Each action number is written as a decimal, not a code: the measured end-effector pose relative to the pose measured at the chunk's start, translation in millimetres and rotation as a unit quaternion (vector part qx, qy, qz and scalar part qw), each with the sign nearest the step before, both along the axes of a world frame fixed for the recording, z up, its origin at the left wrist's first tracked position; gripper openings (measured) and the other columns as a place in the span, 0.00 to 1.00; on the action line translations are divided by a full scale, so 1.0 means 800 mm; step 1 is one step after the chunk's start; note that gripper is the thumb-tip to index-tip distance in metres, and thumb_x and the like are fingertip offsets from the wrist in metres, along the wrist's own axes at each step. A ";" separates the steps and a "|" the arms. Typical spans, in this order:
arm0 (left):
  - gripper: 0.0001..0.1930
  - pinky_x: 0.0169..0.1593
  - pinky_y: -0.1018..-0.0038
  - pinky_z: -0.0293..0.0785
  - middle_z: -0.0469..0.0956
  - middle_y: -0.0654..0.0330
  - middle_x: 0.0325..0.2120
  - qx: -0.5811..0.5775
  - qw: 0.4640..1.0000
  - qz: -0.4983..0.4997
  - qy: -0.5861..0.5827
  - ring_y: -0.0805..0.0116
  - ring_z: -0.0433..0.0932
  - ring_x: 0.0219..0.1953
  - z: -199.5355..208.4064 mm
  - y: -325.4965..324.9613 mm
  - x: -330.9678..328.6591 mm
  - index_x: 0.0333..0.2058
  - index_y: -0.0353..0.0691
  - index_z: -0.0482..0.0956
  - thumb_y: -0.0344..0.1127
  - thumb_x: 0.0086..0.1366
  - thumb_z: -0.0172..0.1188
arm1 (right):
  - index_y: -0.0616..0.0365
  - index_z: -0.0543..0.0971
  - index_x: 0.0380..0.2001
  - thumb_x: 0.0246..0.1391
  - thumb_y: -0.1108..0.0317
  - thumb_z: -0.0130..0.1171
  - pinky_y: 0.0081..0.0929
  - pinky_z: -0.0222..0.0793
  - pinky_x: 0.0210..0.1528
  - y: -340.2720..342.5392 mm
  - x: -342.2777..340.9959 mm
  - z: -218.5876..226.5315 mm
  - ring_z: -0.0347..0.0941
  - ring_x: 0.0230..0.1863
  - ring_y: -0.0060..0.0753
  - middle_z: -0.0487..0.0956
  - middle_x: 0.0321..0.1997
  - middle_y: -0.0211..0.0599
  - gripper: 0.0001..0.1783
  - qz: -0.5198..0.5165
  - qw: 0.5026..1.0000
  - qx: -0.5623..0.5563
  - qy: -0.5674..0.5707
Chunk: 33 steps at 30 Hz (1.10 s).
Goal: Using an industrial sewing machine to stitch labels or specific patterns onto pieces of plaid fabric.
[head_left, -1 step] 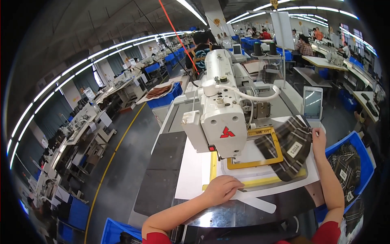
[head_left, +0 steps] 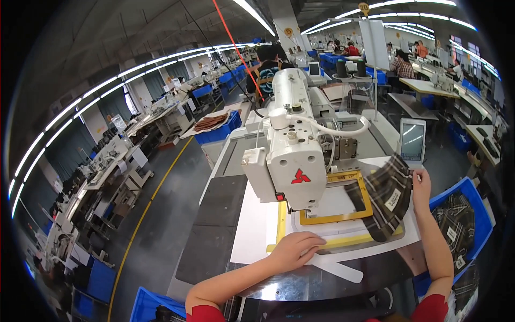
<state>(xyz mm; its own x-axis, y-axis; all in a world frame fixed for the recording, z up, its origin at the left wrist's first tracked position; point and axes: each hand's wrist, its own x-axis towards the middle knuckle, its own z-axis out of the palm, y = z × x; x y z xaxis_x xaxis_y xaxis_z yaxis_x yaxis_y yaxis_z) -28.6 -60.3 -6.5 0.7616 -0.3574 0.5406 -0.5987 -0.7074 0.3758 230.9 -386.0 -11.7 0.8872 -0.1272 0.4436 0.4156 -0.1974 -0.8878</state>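
Note:
A dark plaid fabric piece (head_left: 384,212) with a white label (head_left: 393,198) hangs at its right edge from my right hand (head_left: 421,185), which is closed on it. The piece is tilted, and its left part lies by the yellow clamp frame (head_left: 335,218) under the head of a white sewing machine (head_left: 296,161). My left hand (head_left: 295,251) rests at the near edge of the white sheet (head_left: 252,236), fingers stretched toward the yellow-taped border (head_left: 348,241). Nothing shows in its grip. A rounded white strip (head_left: 343,272) sticks out beside it.
At the right, a blue bin (head_left: 485,214) holds more labelled plaid pieces (head_left: 456,225). Another blue bin (head_left: 155,303) is at the lower left. A small screen (head_left: 412,140) stands beyond my right hand. A person (head_left: 265,67) sits behind the machine.
The plaid piece has slid slightly right, away from the clamp frame, with my right hand still on its edge. My left hand stays nearly in place.

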 end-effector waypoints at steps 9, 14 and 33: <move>0.24 0.47 0.72 0.71 0.78 0.51 0.41 -0.347 0.915 0.127 0.164 0.68 0.75 0.44 0.056 -0.043 -0.012 0.52 0.33 0.70 0.24 0.54 0.58 | 0.58 0.76 0.40 0.48 0.77 0.63 0.29 0.70 0.48 0.158 -0.239 0.101 0.74 0.45 0.41 0.76 0.47 0.44 0.14 0.441 0.840 -0.078 -0.307; 0.21 0.44 0.77 0.69 0.79 0.60 0.31 -0.303 0.829 0.449 -0.140 0.73 0.74 0.38 0.059 0.103 -0.178 0.42 0.34 0.78 0.14 0.48 0.51 | 0.56 0.77 0.40 0.37 0.67 0.72 0.38 0.70 0.43 0.118 -0.231 0.017 0.74 0.42 0.46 0.77 0.40 0.40 0.23 0.472 0.780 -0.357 -0.202; 0.14 0.50 0.67 0.72 0.80 0.52 0.42 -0.080 0.795 0.599 0.061 0.55 0.78 0.47 0.035 0.070 -0.291 0.44 0.39 0.79 0.29 0.57 0.61 | 0.53 0.78 0.33 0.46 0.74 0.63 0.34 0.72 0.36 0.108 -0.210 0.023 0.75 0.35 0.44 0.76 0.36 0.36 0.09 0.532 0.743 -0.363 -0.180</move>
<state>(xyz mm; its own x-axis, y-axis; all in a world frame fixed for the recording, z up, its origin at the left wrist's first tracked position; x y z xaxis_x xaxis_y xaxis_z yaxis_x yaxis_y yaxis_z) -261.1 -4.0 21.6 0.5537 0.7292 0.4020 0.5154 -0.6794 0.5223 63.0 -299.4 7.0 0.1202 0.9509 0.2853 0.8647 0.0409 -0.5006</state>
